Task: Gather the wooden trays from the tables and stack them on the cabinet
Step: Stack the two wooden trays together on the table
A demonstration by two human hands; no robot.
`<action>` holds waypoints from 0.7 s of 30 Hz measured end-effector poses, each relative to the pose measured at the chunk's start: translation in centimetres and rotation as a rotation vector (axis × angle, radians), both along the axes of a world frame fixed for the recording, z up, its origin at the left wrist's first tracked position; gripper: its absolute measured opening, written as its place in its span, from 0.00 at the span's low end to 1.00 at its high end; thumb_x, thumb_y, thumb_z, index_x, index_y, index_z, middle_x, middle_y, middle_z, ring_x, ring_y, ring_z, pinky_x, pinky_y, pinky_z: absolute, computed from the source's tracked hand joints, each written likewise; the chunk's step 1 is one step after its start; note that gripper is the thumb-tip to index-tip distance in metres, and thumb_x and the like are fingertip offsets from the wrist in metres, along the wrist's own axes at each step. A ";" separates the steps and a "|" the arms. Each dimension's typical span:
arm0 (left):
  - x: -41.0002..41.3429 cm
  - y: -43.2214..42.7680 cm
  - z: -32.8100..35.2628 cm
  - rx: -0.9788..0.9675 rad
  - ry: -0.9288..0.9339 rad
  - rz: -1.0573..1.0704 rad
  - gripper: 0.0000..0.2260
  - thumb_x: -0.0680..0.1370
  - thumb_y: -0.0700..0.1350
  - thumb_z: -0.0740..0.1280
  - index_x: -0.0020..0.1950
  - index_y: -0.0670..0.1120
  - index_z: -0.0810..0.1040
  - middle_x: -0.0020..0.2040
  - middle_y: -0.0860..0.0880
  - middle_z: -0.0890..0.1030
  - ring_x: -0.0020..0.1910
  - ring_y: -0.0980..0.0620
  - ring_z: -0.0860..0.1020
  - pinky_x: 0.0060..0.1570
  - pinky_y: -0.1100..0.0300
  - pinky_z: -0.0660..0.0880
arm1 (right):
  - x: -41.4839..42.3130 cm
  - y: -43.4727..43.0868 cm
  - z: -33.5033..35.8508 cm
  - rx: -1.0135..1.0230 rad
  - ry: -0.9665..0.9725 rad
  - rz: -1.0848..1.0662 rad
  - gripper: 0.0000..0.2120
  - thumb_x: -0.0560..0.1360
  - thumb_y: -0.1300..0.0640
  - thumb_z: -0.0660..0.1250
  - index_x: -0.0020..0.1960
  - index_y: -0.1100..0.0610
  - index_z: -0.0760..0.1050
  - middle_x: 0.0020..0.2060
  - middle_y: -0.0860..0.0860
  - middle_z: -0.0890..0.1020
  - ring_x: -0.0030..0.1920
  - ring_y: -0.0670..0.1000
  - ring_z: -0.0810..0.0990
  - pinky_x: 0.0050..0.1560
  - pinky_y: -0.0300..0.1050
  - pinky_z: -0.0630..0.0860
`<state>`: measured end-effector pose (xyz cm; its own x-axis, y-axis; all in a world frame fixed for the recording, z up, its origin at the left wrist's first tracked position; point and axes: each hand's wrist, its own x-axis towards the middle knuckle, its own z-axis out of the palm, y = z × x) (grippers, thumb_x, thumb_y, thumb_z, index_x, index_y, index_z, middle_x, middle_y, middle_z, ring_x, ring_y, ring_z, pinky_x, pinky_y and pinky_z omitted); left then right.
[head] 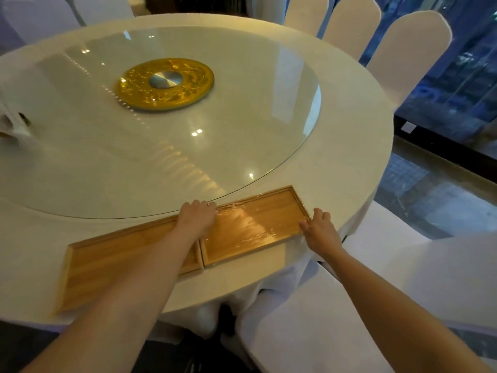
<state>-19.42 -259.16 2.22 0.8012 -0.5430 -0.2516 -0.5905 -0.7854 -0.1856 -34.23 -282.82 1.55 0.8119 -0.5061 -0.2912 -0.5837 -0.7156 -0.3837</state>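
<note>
Two shallow wooden trays lie end to end on the near edge of a round white table (347, 109). The right tray (255, 224) is covered in shiny clear film; the left tray (113, 267) is bare wood. My left hand (197, 215) rests palm down on the far rim where the two trays meet, its fingers together. My right hand (320, 228) touches the right end of the filmed tray with its fingers spread on the rim. Neither tray is lifted off the tablecloth.
A glass turntable (242, 125) with a gold centre disc (164, 83) fills the table's middle. Crumpled paper (12, 122) lies at the left edge. White-covered chairs (408, 49) ring the far right side, and one chair seat (363, 305) stands beside me at right.
</note>
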 end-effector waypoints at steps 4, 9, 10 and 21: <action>1.1 -1.4 -1.1 0.143 -0.028 -0.015 0.14 0.81 0.42 0.51 0.67 0.43 0.66 0.63 0.43 0.75 0.60 0.43 0.74 0.54 0.51 0.71 | -0.1 -1.4 -0.8 0.026 0.018 -0.073 0.24 0.79 0.50 0.56 0.66 0.67 0.61 0.62 0.64 0.68 0.58 0.64 0.73 0.53 0.54 0.72; 2.4 -2.2 -2.0 0.192 -0.027 0.011 0.14 0.82 0.43 0.51 0.65 0.45 0.69 0.61 0.44 0.77 0.59 0.44 0.76 0.53 0.53 0.71 | 0.7 -1.8 -1.8 0.073 0.048 -0.085 0.22 0.80 0.48 0.53 0.62 0.66 0.65 0.59 0.62 0.70 0.56 0.62 0.74 0.55 0.54 0.73; 2.5 -2.2 -2.1 0.195 -0.024 0.012 0.14 0.82 0.45 0.50 0.64 0.45 0.69 0.60 0.44 0.78 0.58 0.44 0.77 0.52 0.53 0.71 | 0.9 -1.8 -2.0 0.082 0.057 -0.100 0.22 0.80 0.48 0.52 0.61 0.66 0.66 0.59 0.62 0.71 0.56 0.62 0.74 0.56 0.55 0.74; 3.7 -1.7 -3.7 0.202 -0.019 -0.033 0.18 0.81 0.54 0.45 0.63 0.49 0.67 0.55 0.45 0.81 0.55 0.44 0.76 0.57 0.51 0.64 | 1.5 -1.5 -3.0 0.112 0.076 -0.201 0.19 0.79 0.46 0.52 0.56 0.63 0.65 0.49 0.61 0.79 0.49 0.62 0.79 0.46 0.53 0.73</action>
